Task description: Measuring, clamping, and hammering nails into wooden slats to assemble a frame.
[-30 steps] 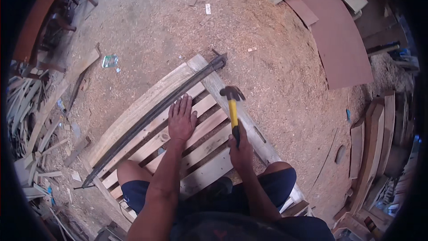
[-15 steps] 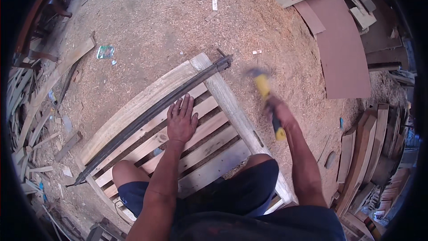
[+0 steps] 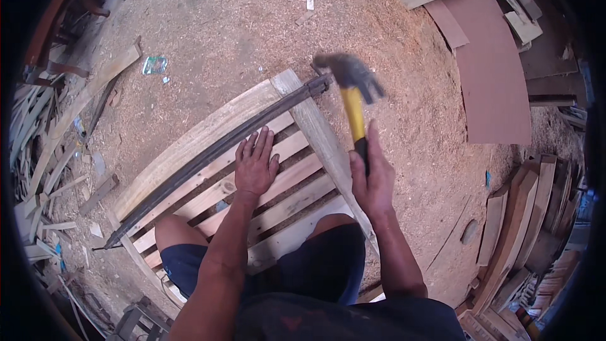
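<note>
The claw hammer is in the right hand, which is closed around its black lower handle, the head ahead of the grip. To the grip's left, the left hand lies unclenched, palm down on the slatted wooden frame, just beside a bar clamp. Good control likely wants a firm hold, a square hammer face and left fingers kept clear. Sawdust-strewn ground surrounds the frame; stacked planks lie right of the grip, scrap strips far left.
</note>
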Demonstrator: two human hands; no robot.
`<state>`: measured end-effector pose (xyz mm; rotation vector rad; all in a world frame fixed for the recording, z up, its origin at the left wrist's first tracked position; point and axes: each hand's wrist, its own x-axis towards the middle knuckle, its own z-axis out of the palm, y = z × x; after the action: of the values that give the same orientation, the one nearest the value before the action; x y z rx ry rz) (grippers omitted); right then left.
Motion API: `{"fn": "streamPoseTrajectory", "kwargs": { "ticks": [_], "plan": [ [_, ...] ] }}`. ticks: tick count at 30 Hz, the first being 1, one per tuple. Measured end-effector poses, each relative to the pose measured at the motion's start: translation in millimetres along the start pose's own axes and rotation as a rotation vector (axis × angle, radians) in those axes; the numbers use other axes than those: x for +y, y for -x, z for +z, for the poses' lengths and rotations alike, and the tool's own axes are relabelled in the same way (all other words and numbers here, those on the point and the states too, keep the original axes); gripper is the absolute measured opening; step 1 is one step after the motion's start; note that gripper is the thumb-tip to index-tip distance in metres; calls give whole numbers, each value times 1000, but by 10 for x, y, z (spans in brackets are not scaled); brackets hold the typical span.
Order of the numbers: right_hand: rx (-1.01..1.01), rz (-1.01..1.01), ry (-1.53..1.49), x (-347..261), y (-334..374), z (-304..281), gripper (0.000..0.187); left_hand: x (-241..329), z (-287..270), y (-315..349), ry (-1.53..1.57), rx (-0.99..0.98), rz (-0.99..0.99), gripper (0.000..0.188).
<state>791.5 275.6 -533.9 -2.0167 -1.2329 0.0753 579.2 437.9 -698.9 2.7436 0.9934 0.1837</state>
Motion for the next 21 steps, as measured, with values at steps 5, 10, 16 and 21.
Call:
{"fn": "streamPoseTrajectory", "kwargs": {
  "ticks": [5,10,16,21],
  "plan": [
    [112,-123,-228,-200,89,-30,68,-61,42,-29,16,29,18,66],
    [-186,-101,108,471,578,459,58,47,53,113,82,-7,39,66],
    [-106,113,-147,-388,16,288,51,-190,-139,8,65,49,-2,66],
    [-24,17,-413,313,606,353,55,1,-17,-18,107,41,29,66]
  ]
}}
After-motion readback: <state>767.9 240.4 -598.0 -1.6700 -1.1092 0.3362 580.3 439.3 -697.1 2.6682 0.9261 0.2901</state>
